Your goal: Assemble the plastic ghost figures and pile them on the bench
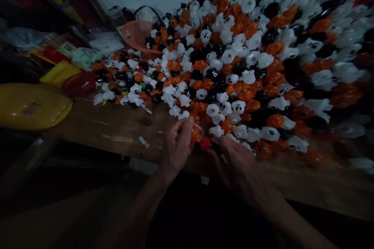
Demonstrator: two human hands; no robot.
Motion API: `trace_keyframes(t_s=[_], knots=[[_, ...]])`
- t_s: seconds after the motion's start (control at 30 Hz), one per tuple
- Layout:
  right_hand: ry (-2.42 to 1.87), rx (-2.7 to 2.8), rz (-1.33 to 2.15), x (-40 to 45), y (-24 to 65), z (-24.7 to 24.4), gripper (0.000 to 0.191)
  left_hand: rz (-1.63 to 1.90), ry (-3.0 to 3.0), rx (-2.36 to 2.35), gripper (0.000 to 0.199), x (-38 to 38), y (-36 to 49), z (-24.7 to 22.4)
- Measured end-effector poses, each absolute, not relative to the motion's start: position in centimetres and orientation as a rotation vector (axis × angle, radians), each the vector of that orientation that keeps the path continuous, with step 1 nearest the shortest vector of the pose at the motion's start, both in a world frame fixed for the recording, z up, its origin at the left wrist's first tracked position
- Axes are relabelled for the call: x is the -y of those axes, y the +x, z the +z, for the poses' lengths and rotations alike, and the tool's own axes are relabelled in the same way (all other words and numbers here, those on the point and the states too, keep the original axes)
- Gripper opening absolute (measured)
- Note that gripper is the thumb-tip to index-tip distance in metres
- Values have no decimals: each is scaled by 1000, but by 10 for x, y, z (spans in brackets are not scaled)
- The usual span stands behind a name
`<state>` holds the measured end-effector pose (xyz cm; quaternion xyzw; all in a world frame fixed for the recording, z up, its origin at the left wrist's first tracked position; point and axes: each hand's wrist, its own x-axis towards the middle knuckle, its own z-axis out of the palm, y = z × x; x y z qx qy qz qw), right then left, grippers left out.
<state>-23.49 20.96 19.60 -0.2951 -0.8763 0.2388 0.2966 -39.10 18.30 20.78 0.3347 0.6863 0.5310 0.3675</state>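
Observation:
My left hand [179, 142] pinches an orange plastic figure [195, 136] near the table's front edge. Close beside it, my right hand [235, 157] has its fingers closed on a small red piece [205, 144], which faces the orange figure. Whether the two parts touch is hard to tell in the dim light. Right behind both hands rises a large heap of small hollow figures [224, 107] in white, orange and black, some white ones with ghost faces. A hole shows in several of them.
A smaller group of figures with coloured bits [134, 87] lies on the wooden table [96, 124] to the left. Behind it an orange-pink basket [134, 37] leans by the wall. A yellow plastic object [32, 105], a red pouch [78, 83] and plastic bags [87, 57] sit at the left.

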Motion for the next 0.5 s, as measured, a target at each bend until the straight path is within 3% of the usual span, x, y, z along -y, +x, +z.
trace_keyframes(t_s=[0.27,0.5], knots=[[-795,2113,695,-204,-237,190,25,1432,615,-1565,32,-187,-387,204],[-858,1869,1143,-202,-236,189,14,1425,563,-1487,30,-182,-379,211]])
